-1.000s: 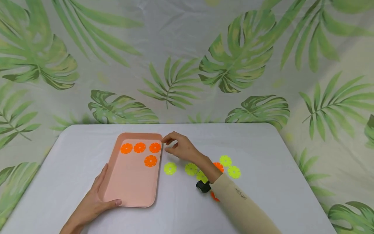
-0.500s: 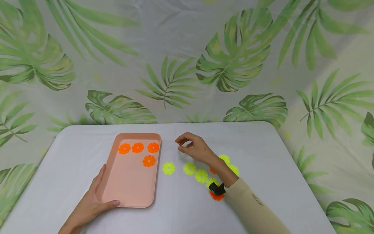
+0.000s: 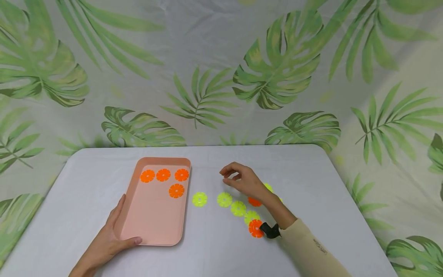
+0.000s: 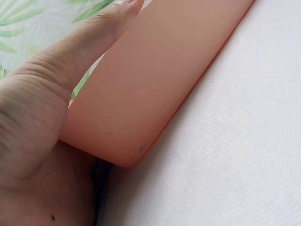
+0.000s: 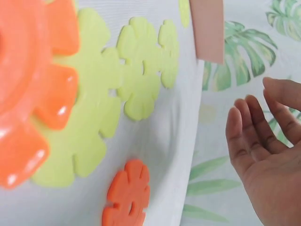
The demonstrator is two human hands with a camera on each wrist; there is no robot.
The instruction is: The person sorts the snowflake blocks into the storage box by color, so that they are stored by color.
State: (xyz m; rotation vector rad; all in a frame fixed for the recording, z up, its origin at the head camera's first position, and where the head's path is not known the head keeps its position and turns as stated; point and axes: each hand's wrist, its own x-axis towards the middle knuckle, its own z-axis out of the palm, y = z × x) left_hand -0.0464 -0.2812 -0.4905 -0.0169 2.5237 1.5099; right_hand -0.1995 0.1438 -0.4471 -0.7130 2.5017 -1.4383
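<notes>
Tray held at left, flower discs loose at right.

Left hand [image 3: 110, 238] grips the near left corner of the pink tray [image 3: 152, 227], four orange discs [image 3: 163, 175] at its far end. On the white counter [image 3: 86, 181], yellow discs [image 3: 224, 199] lie in a row, thin, stiff, likely light and slick; pinch by the notched rim. Right hand [image 3: 245, 182] hovers above them, loosely curled, holding nothing. Leaf-print cloth [image 3: 207, 77] behind.

A white table [image 3: 311, 169] with rounded corners carries everything. A lone yellow-green disc [image 3: 199, 199] lies flat near its middle. Behind the far edge hangs a pale backdrop [image 3: 207, 46] printed with green leaves, reaching past the table's left and right edges.
</notes>
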